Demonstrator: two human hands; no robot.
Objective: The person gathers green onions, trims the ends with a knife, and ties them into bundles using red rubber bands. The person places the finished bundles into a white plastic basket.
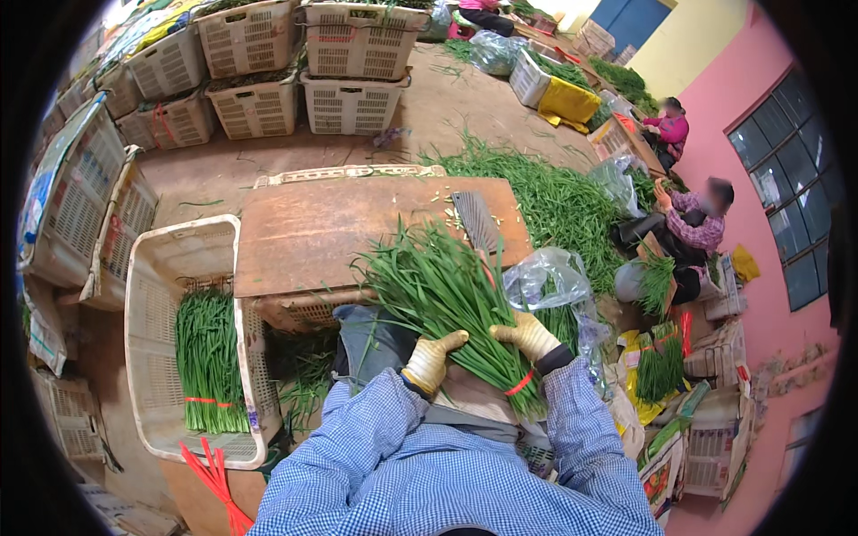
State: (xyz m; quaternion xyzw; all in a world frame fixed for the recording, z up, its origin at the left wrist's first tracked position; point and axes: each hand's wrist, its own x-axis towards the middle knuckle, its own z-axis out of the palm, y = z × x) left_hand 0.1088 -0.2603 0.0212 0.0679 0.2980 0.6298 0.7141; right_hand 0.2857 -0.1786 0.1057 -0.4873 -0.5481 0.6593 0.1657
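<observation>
A large bunch of green garlic chives [449, 288] lies slanted across my lap, its leaf tips reaching onto the wooden board [301, 234]. One red tie [519, 383] circles it near the stalk ends. My left hand [429, 362], in a cream work glove, grips the bunch's left side with the thumb on top. On the opposite side my right hand [529, 335], gloved alike, holds it too. The hidden fingers lie under or behind the leaves. A wide-bladed knife [477, 221] rests at the board's right end among cut stalk pieces.
To the left, a white plastic crate [154, 268] contains tied chives [211, 362]. Red strips [218, 486] lie below it. Loose chives [536, 194] are heaped beyond the board, beside a clear plastic bag [549, 278]. Stacked crates [355, 100] stand behind. Co-workers [697, 214] sit at right.
</observation>
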